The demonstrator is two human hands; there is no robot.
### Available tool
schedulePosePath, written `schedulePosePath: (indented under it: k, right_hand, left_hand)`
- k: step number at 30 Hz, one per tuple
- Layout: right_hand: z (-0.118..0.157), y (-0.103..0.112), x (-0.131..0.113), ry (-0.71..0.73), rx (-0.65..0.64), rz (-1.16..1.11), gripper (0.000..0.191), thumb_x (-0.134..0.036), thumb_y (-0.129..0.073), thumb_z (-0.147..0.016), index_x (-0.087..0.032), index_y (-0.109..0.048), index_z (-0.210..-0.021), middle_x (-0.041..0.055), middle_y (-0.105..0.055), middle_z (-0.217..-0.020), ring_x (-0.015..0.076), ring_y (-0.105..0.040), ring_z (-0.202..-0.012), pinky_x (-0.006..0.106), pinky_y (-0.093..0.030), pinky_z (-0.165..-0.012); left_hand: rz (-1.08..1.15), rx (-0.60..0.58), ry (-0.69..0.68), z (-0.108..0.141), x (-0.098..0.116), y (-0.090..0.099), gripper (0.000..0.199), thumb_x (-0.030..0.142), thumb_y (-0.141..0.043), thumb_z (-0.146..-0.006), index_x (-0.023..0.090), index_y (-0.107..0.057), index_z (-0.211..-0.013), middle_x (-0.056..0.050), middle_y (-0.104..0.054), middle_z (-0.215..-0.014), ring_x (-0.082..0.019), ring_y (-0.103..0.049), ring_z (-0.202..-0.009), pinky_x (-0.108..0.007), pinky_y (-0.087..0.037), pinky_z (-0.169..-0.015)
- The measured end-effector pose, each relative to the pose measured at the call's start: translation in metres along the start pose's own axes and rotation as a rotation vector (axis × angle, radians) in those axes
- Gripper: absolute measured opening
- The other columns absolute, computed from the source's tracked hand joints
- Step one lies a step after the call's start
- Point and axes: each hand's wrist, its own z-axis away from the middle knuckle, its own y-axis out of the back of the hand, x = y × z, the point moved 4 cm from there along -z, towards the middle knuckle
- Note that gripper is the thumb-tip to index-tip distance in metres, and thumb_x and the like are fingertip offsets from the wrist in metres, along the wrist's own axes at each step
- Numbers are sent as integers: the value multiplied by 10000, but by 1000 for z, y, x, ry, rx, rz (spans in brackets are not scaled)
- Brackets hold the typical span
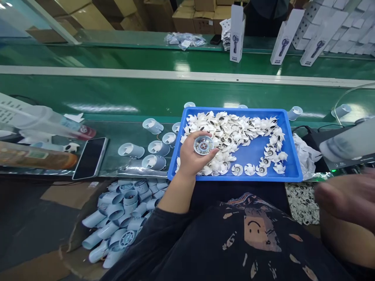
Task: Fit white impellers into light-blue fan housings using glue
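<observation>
My left hand (191,156) is closed round a round light-blue housing (204,145), whose open end with a coppery centre faces up. It is over the left part of a blue tray (293,156). White fan wheels (225,128) are heaped in the tray, thickest at the left, with a few lying singly near the front edge. At the far right, my right hand (345,199) is blurred by motion and partly cut off by the frame edge; its fingers cannot be made out. Left of the tray several blue cylinders (157,147) lie on the glass-topped table.
A phone (90,158) and bottles lie at the left. Below, a large bag holds many blue housings (115,210). White boxes (236,35) stand across the green conveyor (131,93). A white plastic bag (304,156) and dark equipment sit right of the tray.
</observation>
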Motion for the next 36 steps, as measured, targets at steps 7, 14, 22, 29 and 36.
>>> schedulePosePath:
  k: [7,14,22,29,36]
  right_hand:
    - [-27,-56,-23,188,-669,255,285,-51,-439,-877,-91,-721,-879,170,-676,-920,306,-577,-956,385,-358,-753]
    - [-42,-64,-47,233,-818,319,258,39,-463,-804,-40,-709,-792,224,-673,-899,324,-600,-931,359,-345,-707]
    - [-61,-36,-57,114,-730,186,297,-120,-444,-929,-111,-682,-1106,174,-655,-1082,314,-606,-1048,401,-438,-855]
    - [-54,-90,-97,78,-751,-70,321,-171,-473,-909,-197,-686,-1148,121,-650,-1148,253,-638,-986,355,-496,-816]
    - [-59,-93,-113,17,-755,-62,180,-192,-562,-870,-136,-650,-1017,109,-661,-950,228,-634,-888,414,-528,-781]
  left_hand:
    - [-2,-142,-5,0,6,-3,397,460,-753,-758,212,-607,-1033,-57,-714,-1012,-218,-680,-974,-387,-546,-900]
    - [54,-95,72,2,2,-1,411,442,-760,-749,204,-594,-1039,-69,-716,-1033,-226,-680,-1000,-400,-537,-923]
    - [125,-73,71,1,4,-1,410,447,-753,-753,209,-579,-1039,-58,-716,-1011,-221,-685,-975,-388,-541,-902]
    - [134,-71,49,1,5,-2,398,428,-765,-757,213,-574,-1032,-53,-695,-1009,-213,-669,-973,-383,-529,-908]
    - [243,142,74,12,-5,3,694,552,-854,-606,248,-495,-1117,-42,-574,-1085,-196,-631,-953,-359,-537,-861]
